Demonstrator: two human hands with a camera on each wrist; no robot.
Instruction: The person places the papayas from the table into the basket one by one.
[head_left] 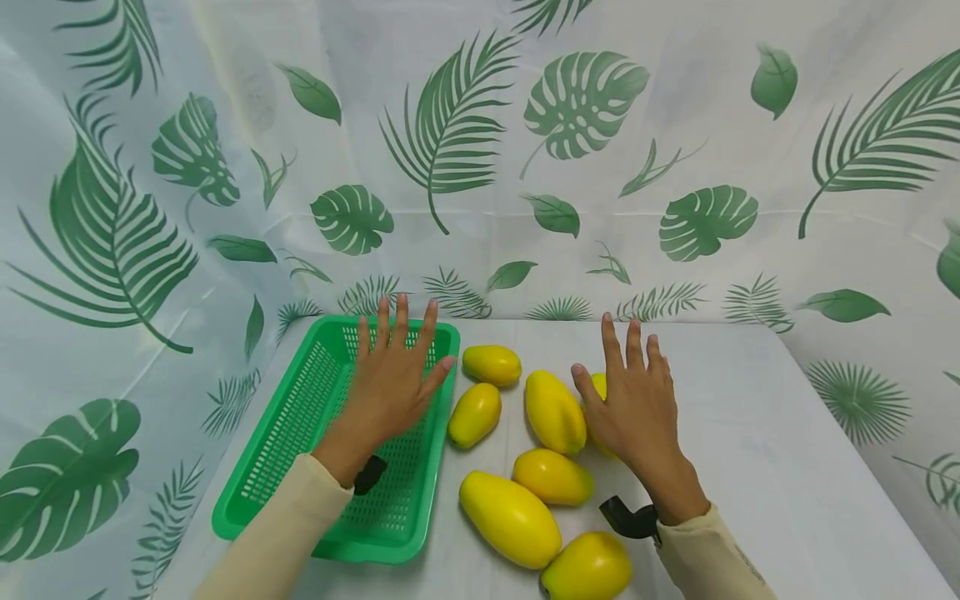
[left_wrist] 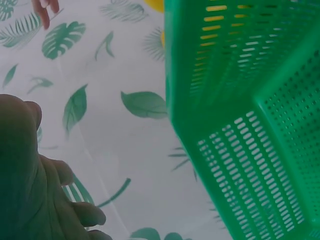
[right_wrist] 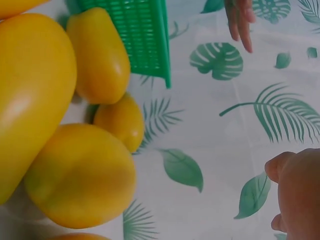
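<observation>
My left hand [head_left: 392, 385] hovers over the green plastic basket [head_left: 437, 475], fingers straight and spread, holding nothing. The basket shows slotted walls and no fruit inside. On the right, my right hand [head_left: 637, 408] is likewise spread with straight fingers, over the right side of a group of yellow, papaya-like fruits [head_left: 555, 412]. It partly hides one fruit [head_left: 599, 383] behind its thumb. The largest fruit [head_left: 510, 518] lies nearer the front, beside a rounder one [head_left: 588, 567]. In the right wrist view, several fruits [right_wrist: 80, 175] fill the left side, away from the hand [right_wrist: 302, 192].
A white cloth covers the table [head_left: 750, 433]. Behind it and along both sides hangs a white sheet [head_left: 480, 250] printed with green leaves. A black wrist mount [head_left: 628, 518] juts out beside the right wrist, and another [head_left: 371, 475] shows under the left.
</observation>
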